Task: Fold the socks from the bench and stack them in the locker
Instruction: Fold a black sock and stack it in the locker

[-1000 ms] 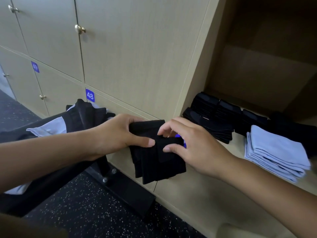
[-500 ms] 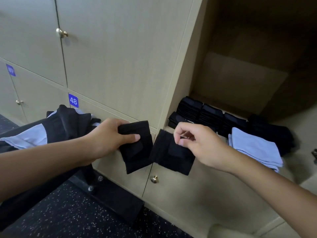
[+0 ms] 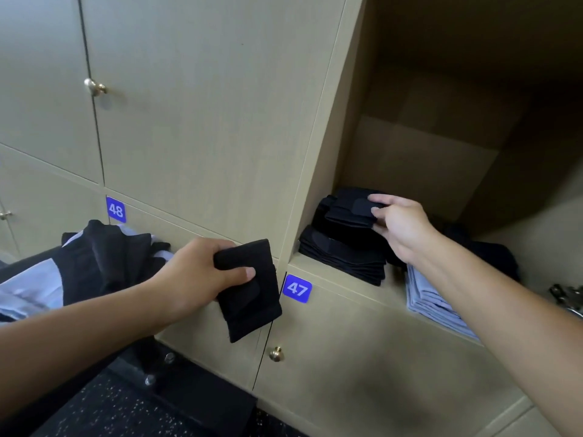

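Two folded black socks were in hand. One folded black sock (image 3: 355,212) was pinched between the thumb and fingers of the right hand (image 3: 400,227), which reached into the open locker (image 3: 441,159) and held that sock on top of a stack of black socks (image 3: 328,212) at the rear left of the compartment. Just in front of and below that hand lay a lower pile of black socks (image 3: 344,258) near the locker's front edge, and under the right wrist sat a stack of folded light blue socks (image 3: 426,298); more dark fabric lay beyond the forearm, too shadowed to make out. The other folded black sock (image 3: 249,291) hung from the left hand (image 3: 195,272), whose thumb pressed across its front while the fingers curled round its top edge, outside the locker and in front of the closed doors. Just right of this sock was a blue label reading 47 (image 3: 297,289); up and to the left of the hand was a label reading 48 (image 3: 115,210). Behind the left wrist, a heap of unfolded black and light blue socks (image 3: 104,257) lay on the dark bench (image 3: 25,263).
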A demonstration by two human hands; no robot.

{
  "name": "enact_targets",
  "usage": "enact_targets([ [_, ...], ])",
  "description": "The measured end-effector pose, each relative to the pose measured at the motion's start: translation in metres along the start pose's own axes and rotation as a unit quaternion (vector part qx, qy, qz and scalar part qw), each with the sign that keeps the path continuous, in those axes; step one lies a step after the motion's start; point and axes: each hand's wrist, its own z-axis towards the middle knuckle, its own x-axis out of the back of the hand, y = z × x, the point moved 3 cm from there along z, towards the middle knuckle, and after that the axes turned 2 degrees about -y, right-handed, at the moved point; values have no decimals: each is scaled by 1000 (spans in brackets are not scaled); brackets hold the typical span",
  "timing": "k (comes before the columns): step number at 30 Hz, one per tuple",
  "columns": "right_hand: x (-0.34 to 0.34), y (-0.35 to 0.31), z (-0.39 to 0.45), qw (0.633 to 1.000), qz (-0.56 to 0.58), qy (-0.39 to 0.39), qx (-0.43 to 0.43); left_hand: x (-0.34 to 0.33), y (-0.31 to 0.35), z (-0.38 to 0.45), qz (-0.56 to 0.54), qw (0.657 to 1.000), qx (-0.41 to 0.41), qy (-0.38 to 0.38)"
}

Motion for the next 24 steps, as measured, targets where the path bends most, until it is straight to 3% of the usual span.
enact_targets([
  [8,-4,13,51,994,42,99,-26,5,-3,-1,47,999,-14,-2],
  [24,-26,27,82,989,39,137,-45,4,-4,0,40,999,-14,-8],
])
